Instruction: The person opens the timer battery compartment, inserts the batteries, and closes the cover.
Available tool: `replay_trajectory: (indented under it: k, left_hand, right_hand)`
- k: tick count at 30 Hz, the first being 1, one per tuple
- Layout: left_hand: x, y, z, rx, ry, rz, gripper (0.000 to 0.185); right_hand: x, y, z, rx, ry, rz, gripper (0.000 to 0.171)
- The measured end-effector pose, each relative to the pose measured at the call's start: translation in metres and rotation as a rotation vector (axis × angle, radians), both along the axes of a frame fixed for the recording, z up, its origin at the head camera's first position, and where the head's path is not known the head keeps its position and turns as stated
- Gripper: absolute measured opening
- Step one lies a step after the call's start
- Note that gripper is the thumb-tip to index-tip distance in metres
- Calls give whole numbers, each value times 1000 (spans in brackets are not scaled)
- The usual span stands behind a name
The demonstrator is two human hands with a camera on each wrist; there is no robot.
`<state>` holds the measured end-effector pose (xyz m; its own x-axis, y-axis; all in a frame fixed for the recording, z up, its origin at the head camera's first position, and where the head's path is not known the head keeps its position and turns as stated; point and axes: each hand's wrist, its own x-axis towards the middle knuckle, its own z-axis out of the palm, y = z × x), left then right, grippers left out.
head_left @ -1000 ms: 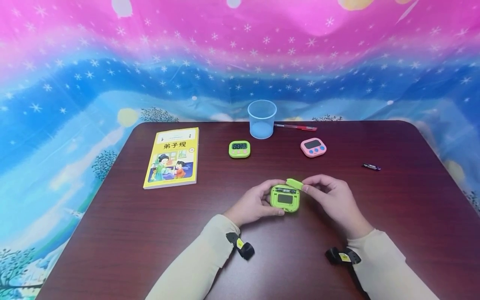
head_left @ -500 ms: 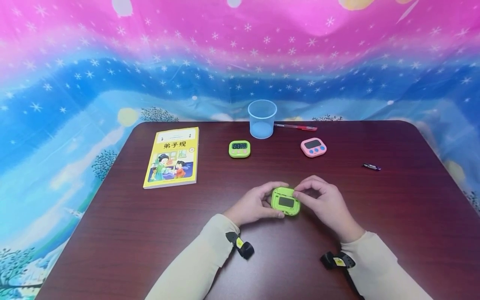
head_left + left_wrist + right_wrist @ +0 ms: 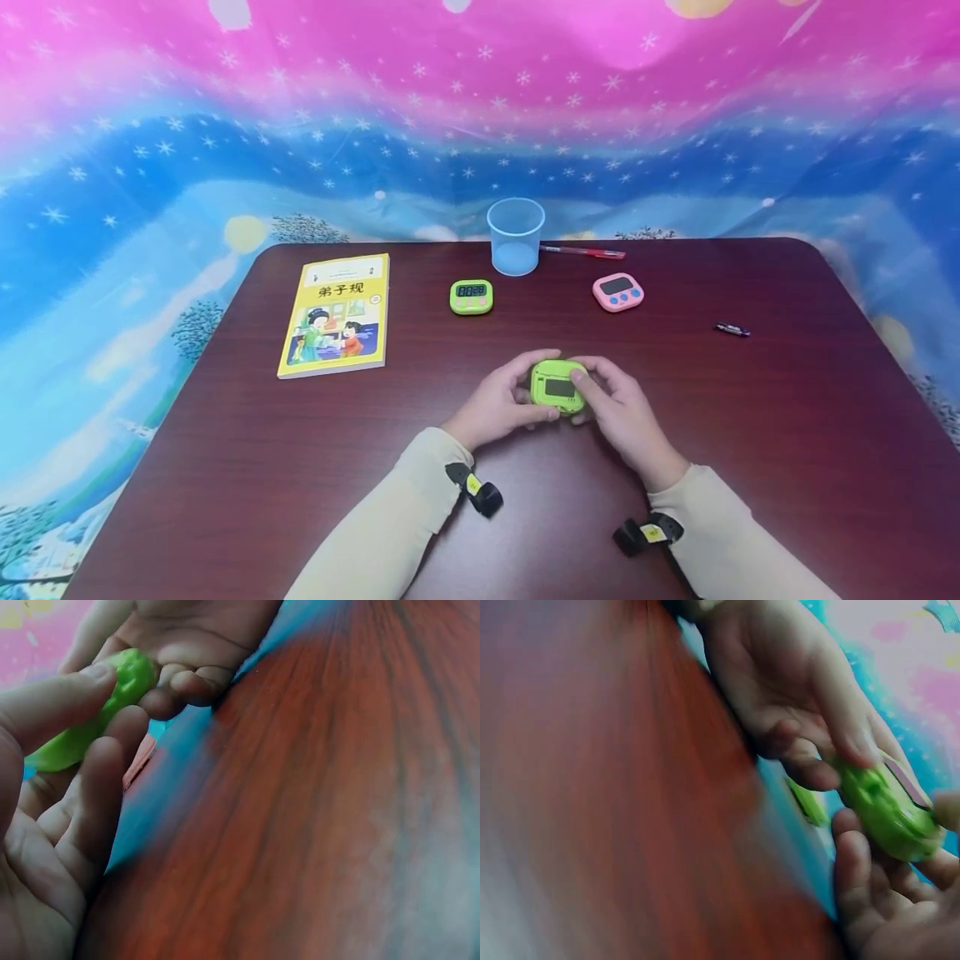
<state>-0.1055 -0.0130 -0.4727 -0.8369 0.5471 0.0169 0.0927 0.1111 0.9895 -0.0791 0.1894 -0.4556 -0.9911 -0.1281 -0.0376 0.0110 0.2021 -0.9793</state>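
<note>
A green digital timer (image 3: pixel 557 387) is held back side up above the table in the head view, its battery cover lying over the battery slot. My left hand (image 3: pixel 504 400) grips its left side, thumb along the lower edge and fingers round the far edge. On the other side my right hand (image 3: pixel 622 408) holds the timer with the thumb pressed on its back near the upper right corner. Both hands' fingers curl beneath the green timer (image 3: pixel 131 679) in the left wrist view. The right wrist view shows the timer's edge (image 3: pixel 889 814) between the two hands.
On the table (image 3: pixel 225 467) lie a yellow book (image 3: pixel 337 317), a second green timer (image 3: pixel 472 297), a pink timer (image 3: pixel 618 292) and a loose battery (image 3: pixel 732 329). A clear blue cup (image 3: pixel 516 237) stands at the back beside a red pen (image 3: pixel 585 252).
The right hand brought the green cover onto the battery slot, hiding the battery inside. It then moved left and closed round the timer's right side, thumb on its back. The left hand kept its grip.
</note>
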Motion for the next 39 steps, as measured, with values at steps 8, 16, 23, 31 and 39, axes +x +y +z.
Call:
replay_trajectory:
  k: [8,16,23,31,39]
  left_hand:
    - [0,0,-1,105,-82,53,76]
    - [-3,-3,-2,222,-215,133,33]
    - [-2,-2,-1,205,-223,165,30]
    - [-3,-2,0,217,-236,163,29]
    - [-3,-1,0,215,-225,186,30]
  right_hand:
    - [-1,-17,-4,-189,-60,-155,31]
    - [-3,-28,-10,-262,-19,-178,28]
    - [-2,-25,-12,-292,-18,-152,29]
    - [-2,-23,-12,-312,-22,-122,32]
    - [-1,-22,-13,-349,-17,-114,31]
